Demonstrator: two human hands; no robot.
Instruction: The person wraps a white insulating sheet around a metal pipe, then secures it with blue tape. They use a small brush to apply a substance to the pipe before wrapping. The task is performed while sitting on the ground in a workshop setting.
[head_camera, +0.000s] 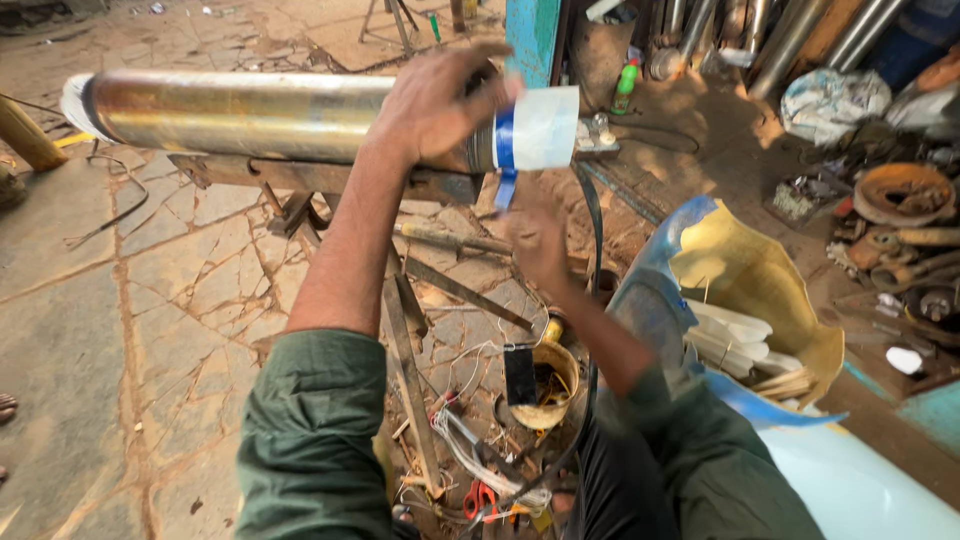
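Observation:
A long brass-coloured metal cylinder lies level on a rusty steel stand. Its right end wears a white plastic wrap with a band of blue tape. My left hand is laid over the cylinder just left of the tape, fingers curled around it. My right hand is below the wrapped end, blurred, pinching the loose tail of the blue tape that hangs down.
Under the stand lie rusty angle irons, loose wires, red-handled pliers and a small yellow tub. A broken blue barrel holding white pieces stands at right. Scrap metal parts and steel pipes crowd the far right. Cracked stone paving spreads left.

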